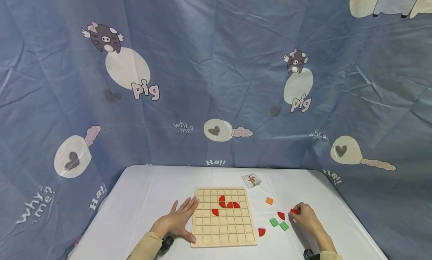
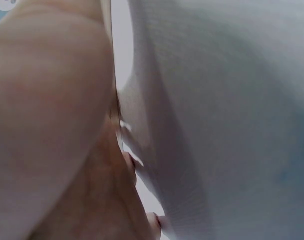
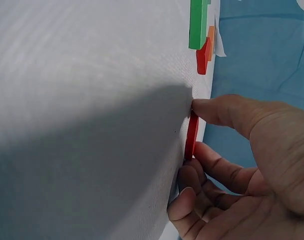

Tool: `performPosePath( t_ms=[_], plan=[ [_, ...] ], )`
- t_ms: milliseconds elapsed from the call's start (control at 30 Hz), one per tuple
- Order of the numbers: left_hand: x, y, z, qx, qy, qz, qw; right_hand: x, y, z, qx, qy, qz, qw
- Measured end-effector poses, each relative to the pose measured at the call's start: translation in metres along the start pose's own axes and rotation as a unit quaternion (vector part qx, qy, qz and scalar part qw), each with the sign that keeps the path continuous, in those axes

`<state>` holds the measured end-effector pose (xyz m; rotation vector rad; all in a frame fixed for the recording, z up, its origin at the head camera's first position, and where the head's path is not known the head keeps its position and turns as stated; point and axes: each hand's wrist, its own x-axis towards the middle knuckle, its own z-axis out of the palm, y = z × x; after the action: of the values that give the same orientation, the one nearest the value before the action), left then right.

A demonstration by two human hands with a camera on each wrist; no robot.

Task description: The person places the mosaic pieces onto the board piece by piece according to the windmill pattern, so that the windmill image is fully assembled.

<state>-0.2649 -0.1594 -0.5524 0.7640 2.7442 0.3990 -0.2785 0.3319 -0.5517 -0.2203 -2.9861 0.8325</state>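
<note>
My left hand (image 1: 177, 219) lies with fingers spread along the left edge of a wooden grid board (image 1: 216, 230); in the left wrist view the palm (image 2: 97, 190) fills one side. Several red quarter-circle pieces sit in the board's upper cells, one of them a red piece (image 1: 215, 212) left of the others. To the right of the board, my right hand (image 1: 306, 218) pinches a red piece (image 3: 191, 135) between thumb and fingers, at the tabletop. Its exact outline is partly hidden by the fingers.
Loose pieces lie between board and right hand: two green squares (image 1: 274, 222), a red quarter-circle (image 1: 281, 215), another red quarter-circle (image 1: 261, 232) near the board, and an orange square (image 1: 269, 201). A patterned card (image 1: 251, 180) rests behind the board on the white table (image 1: 168, 181).
</note>
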Motion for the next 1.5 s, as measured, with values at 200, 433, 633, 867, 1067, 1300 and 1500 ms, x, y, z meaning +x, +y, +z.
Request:
performPosePath(
  t_ms=[200,433,633,867,1067,1300,1500],
  plan=[
    [0.001,-0.001,0.001,0.001,0.004,0.002,1.0,0.001,-0.001,0.001,-0.004,0.001,0.005,1.0],
    [0.0,0.0,0.0,-0.001,0.004,-0.001,1.0,0.0,-0.001,0.001,0.005,0.007,0.007,0.9999],
    [0.001,0.001,0.0,-0.002,0.003,-0.005,1.0,0.001,0.0,-0.001,0.003,0.008,0.005,0.9999],
    [0.0,0.002,-0.001,-0.006,0.002,-0.006,1.0,0.0,-0.001,-0.001,0.008,0.008,0.003,0.9999],
    [0.0,0.002,0.0,-0.002,0.002,-0.007,1.0,-0.002,-0.01,-0.003,0.015,0.018,-0.02,0.9995],
    [0.0,0.001,0.001,-0.004,-0.001,-0.005,1.0,-0.007,-0.029,-0.003,0.033,0.017,-0.045,0.9983],
    [0.0,0.002,0.0,0.0,0.002,-0.004,1.0,-0.012,-0.055,0.003,0.037,0.032,-0.084,0.9952]
  ],
)
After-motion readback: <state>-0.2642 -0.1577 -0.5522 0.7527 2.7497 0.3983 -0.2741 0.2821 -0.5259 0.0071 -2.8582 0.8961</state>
